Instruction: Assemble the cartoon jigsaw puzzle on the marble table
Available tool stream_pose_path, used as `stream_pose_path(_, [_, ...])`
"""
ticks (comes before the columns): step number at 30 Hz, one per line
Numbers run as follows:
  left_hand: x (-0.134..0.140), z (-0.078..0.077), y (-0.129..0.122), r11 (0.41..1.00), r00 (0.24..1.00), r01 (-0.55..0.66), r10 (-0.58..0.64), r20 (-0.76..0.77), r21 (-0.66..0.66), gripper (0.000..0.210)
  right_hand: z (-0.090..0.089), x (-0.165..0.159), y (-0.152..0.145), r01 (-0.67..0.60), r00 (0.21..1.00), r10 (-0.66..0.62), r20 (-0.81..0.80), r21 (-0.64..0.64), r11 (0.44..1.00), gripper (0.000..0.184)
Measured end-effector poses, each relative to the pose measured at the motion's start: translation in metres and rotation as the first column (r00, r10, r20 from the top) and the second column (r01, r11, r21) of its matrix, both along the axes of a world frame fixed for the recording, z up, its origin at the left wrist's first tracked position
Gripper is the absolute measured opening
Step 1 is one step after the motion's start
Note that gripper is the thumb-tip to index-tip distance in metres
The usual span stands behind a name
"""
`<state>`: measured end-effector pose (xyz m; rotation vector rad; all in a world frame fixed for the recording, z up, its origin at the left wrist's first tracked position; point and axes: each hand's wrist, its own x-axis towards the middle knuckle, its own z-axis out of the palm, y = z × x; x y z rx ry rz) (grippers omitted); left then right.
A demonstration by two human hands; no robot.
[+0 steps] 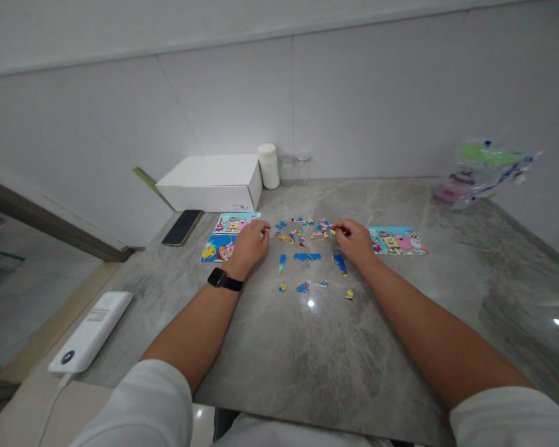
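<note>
Indoor room, home or office unclear | grey marbled tabletop (pixel 279 347) | pale panelled wall (pixel 354 105)

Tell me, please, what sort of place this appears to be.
It looks like an indoor corner, perhaps at home or in an office; I cannot tell which. A grey marbled tabletop meets a pale panelled wall, and a phone and puzzle pieces lie on it.
</note>
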<state>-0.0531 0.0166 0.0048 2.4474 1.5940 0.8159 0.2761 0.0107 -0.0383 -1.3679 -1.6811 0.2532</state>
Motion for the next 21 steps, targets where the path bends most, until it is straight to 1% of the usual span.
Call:
stream_pose_path(2, [-0.008, -0.011, 0.003, 1.0, 1.0, 0.002, -0.002, -0.006, 0.002, 0.025, 0.0, 0.001, -0.002, 0.009, 1.0, -0.009, -0.005, 0.0, 1.0, 0.023])
stream_pose_path(5, [-0.003, -0.017, 0.003, 1.0, 1.0, 0.003, -0.003, -0.001, 0.017, 0.027, 0.001, 0.002, -0.005, 0.014, 1.0, -0.014, -0.006, 0.006, 1.0, 0.023])
stream_pose_path(9, [0.01, -0.017, -0.001, 0.999, 0.994, 0.049, -0.05, -0.095, -0.009, 0.028, 0.0, 0.002, -0.007, 0.012, 1.0, -0.013, 0.016, 0.013, 1.0, 0.021])
stream_pose_path(14, [0.014, -0.018, -0.004, 0.998, 0.978, 0.056, -0.053, -0.203, 0.01, 0.032, 0.0, 0.003, -0.009, -0.014, 0.999, 0.013, 0.036, 0.025, 1.0, 0.022])
stream_pose_path(18, [0.012, -0.018, -0.003, 1.0, 0.982, -0.001, 0.003, -0.191, 0.006, 0.028, 0.001, 0.003, -0.009, -0.022, 0.999, 0.021, 0.041, 0.027, 0.999, 0.022])
stream_pose_path(21, [0.01, -0.02, -0.002, 1.0, 0.983, -0.019, 0.022, -0.182, 0.014, 0.031, 0.002, 0.003, -0.009, -0.027, 0.999, 0.025, 0.042, 0.031, 0.999, 0.022])
